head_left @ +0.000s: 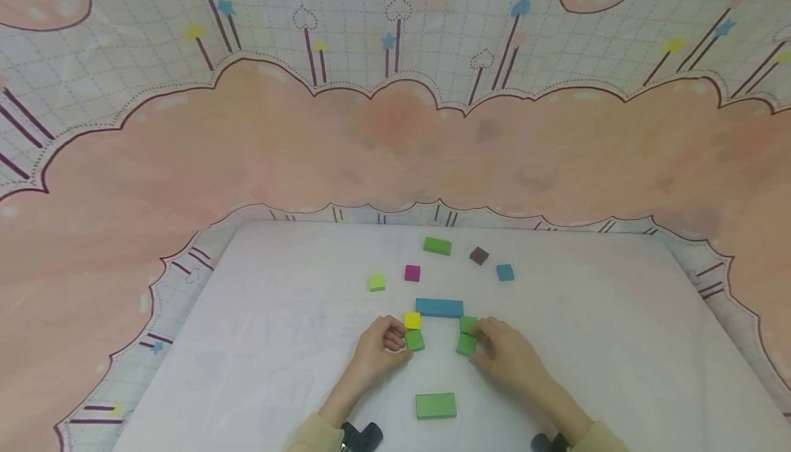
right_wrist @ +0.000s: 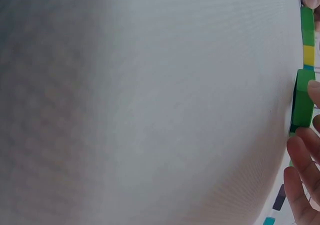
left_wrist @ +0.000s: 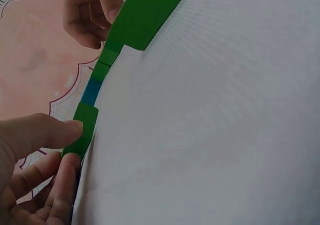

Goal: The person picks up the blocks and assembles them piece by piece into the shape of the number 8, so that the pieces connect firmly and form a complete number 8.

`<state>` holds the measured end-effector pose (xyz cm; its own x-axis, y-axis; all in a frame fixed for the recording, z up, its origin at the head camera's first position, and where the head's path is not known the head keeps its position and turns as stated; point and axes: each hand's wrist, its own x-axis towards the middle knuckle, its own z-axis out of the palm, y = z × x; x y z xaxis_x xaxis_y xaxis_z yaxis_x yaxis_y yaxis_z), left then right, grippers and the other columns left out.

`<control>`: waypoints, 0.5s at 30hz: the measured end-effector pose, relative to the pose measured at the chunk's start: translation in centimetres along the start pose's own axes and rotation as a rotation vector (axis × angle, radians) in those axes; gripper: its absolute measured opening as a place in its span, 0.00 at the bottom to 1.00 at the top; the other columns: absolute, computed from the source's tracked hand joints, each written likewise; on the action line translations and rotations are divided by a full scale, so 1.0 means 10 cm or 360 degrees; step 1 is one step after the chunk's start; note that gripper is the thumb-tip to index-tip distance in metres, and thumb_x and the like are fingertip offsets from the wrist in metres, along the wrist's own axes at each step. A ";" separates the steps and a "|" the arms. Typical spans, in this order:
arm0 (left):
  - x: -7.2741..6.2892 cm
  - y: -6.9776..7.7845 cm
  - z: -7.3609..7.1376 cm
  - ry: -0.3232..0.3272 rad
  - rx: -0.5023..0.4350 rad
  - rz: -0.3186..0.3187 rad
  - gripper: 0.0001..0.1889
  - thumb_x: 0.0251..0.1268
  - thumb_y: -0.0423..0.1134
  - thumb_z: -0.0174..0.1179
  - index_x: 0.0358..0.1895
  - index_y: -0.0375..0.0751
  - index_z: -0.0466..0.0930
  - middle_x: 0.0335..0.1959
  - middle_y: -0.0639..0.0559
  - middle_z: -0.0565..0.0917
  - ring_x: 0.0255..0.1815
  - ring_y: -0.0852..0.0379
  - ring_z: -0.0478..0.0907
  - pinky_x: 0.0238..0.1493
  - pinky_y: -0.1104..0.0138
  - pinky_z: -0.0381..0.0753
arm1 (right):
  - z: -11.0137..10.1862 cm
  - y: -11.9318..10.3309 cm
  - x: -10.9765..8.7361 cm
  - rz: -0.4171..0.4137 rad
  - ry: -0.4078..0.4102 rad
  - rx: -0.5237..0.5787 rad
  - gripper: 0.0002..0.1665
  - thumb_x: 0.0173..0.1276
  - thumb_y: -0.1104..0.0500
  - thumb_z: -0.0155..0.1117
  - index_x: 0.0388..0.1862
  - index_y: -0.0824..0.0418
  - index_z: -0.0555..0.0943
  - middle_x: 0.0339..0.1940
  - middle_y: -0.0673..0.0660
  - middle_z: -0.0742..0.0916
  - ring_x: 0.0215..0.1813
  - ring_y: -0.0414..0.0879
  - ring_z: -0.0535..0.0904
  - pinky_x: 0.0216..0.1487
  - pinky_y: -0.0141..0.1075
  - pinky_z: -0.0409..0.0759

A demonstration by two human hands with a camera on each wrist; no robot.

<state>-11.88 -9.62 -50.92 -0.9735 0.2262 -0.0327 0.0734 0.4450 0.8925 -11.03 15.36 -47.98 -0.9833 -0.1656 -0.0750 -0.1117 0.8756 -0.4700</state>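
Observation:
My left hand (head_left: 378, 349) pinches a small green block (head_left: 415, 340) between thumb and fingers. In the left wrist view, the thumb rests on that green block's face (left_wrist: 86, 116). A yellow block (head_left: 412, 321) sits right behind it, by the left fingertips. On the other side, my right hand (head_left: 509, 356) grips a green block (head_left: 466, 344) at the front of a pair. The second green block (head_left: 468, 325) stands behind it, partly covered by the fingers. Across the far ends of both short rows lies a long blue block (head_left: 439, 308).
Nearer the body lies a larger green block (head_left: 435, 406). Farther back on the white table (head_left: 278, 287) are a light green cube (head_left: 377, 283), a magenta cube (head_left: 412, 273), a long green block (head_left: 437, 246), a brown cube (head_left: 478, 255) and a blue cube (head_left: 505, 273).

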 end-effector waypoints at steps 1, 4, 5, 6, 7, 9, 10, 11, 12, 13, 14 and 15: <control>0.00 -0.01 0.00 -0.0003 -0.0011 -0.0006 0.17 0.50 0.30 0.69 0.44 0.36 0.76 0.37 0.48 0.79 0.34 0.63 0.75 0.38 0.75 0.79 | 0.00 0.00 0.00 0.0000 -0.0001 0.0000 0.19 0.54 0.57 0.73 0.45 0.50 0.80 0.37 0.44 0.83 0.41 0.37 0.77 0.48 0.39 0.80; -0.01 -0.03 -0.02 -0.0001 -0.0037 -0.0012 0.18 0.51 0.31 0.69 0.45 0.36 0.76 0.38 0.47 0.80 0.35 0.63 0.77 0.39 0.76 0.79 | 0.01 0.00 0.00 0.0005 -0.0005 0.0009 0.19 0.54 0.57 0.73 0.45 0.50 0.80 0.37 0.44 0.82 0.39 0.37 0.75 0.46 0.38 0.79; -0.01 -0.04 -0.03 0.0002 -0.0042 -0.0014 0.18 0.51 0.31 0.69 0.46 0.36 0.76 0.39 0.47 0.80 0.35 0.62 0.77 0.39 0.76 0.79 | 0.01 0.01 0.00 0.0004 -0.0005 0.0012 0.19 0.54 0.58 0.73 0.45 0.50 0.80 0.37 0.44 0.82 0.39 0.37 0.75 0.46 0.38 0.79; -0.02 -0.04 -0.03 0.0008 -0.0048 -0.0014 0.18 0.51 0.31 0.68 0.46 0.36 0.76 0.40 0.46 0.80 0.36 0.62 0.78 0.39 0.76 0.80 | 0.01 0.01 0.00 0.0004 -0.0003 0.0016 0.19 0.54 0.58 0.73 0.45 0.50 0.80 0.37 0.44 0.82 0.39 0.37 0.76 0.46 0.38 0.79; -0.02 -0.04 -0.04 0.0014 -0.0056 -0.0022 0.18 0.51 0.31 0.68 0.46 0.36 0.76 0.40 0.46 0.81 0.36 0.62 0.78 0.40 0.76 0.80 | 0.02 0.01 0.00 0.0003 -0.0002 0.0017 0.19 0.54 0.58 0.73 0.45 0.50 0.80 0.37 0.44 0.82 0.39 0.37 0.76 0.46 0.38 0.79; -0.04 -0.04 -0.06 0.0026 -0.0067 -0.0035 0.17 0.52 0.32 0.68 0.46 0.36 0.76 0.40 0.45 0.81 0.36 0.61 0.78 0.40 0.76 0.80 | 0.02 0.02 0.01 0.0011 0.0003 0.0024 0.19 0.54 0.57 0.73 0.45 0.50 0.80 0.38 0.44 0.83 0.40 0.37 0.77 0.47 0.39 0.80; -0.05 -0.04 -0.07 0.0032 -0.0068 -0.0047 0.16 0.52 0.32 0.68 0.45 0.36 0.76 0.40 0.46 0.82 0.36 0.61 0.79 0.39 0.76 0.79 | 0.03 0.03 0.01 0.0013 0.0005 0.0028 0.19 0.54 0.57 0.73 0.44 0.50 0.80 0.38 0.44 0.83 0.41 0.38 0.77 0.48 0.39 0.80; -0.07 -0.03 -0.08 0.0037 -0.0068 -0.0059 0.16 0.52 0.32 0.67 0.45 0.36 0.77 0.39 0.46 0.82 0.36 0.60 0.79 0.39 0.76 0.79 | 0.03 0.04 0.01 0.0017 0.0009 0.0029 0.19 0.53 0.57 0.73 0.44 0.50 0.80 0.38 0.44 0.83 0.41 0.38 0.77 0.49 0.39 0.80; -0.08 -0.02 -0.09 0.0041 -0.0064 -0.0070 0.15 0.52 0.32 0.67 0.44 0.37 0.77 0.38 0.46 0.82 0.36 0.60 0.78 0.39 0.75 0.79 | 0.03 0.04 0.02 0.0022 0.0013 0.0029 0.19 0.53 0.57 0.73 0.44 0.49 0.80 0.39 0.44 0.83 0.42 0.38 0.77 0.49 0.40 0.80; -0.09 -0.01 -0.09 0.0043 -0.0057 -0.0084 0.15 0.52 0.32 0.67 0.44 0.37 0.77 0.37 0.47 0.82 0.36 0.60 0.78 0.38 0.75 0.79 | 0.04 0.05 0.02 0.0027 0.0014 0.0030 0.19 0.53 0.57 0.73 0.44 0.49 0.80 0.39 0.44 0.83 0.42 0.38 0.77 0.50 0.40 0.80; -0.10 0.00 -0.10 0.0043 -0.0045 -0.0095 0.14 0.52 0.33 0.67 0.43 0.37 0.78 0.36 0.47 0.83 0.35 0.60 0.78 0.38 0.75 0.79 | 0.04 0.06 0.02 0.0029 0.0015 0.0033 0.19 0.53 0.57 0.73 0.44 0.49 0.80 0.39 0.44 0.83 0.43 0.38 0.78 0.50 0.40 0.80; -0.12 0.01 -0.11 0.0042 -0.0034 -0.0103 0.14 0.53 0.33 0.67 0.43 0.38 0.78 0.35 0.48 0.83 0.35 0.60 0.78 0.37 0.75 0.78 | 0.04 0.06 0.02 0.0027 0.0016 0.0035 0.19 0.53 0.57 0.74 0.44 0.49 0.80 0.40 0.44 0.83 0.43 0.38 0.78 0.50 0.40 0.80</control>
<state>-11.00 -10.83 -50.30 -0.9815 0.1744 -0.0792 0.0056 0.4396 0.8982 -11.22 15.66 -48.59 -0.9865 -0.1460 -0.0741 -0.0918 0.8681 -0.4878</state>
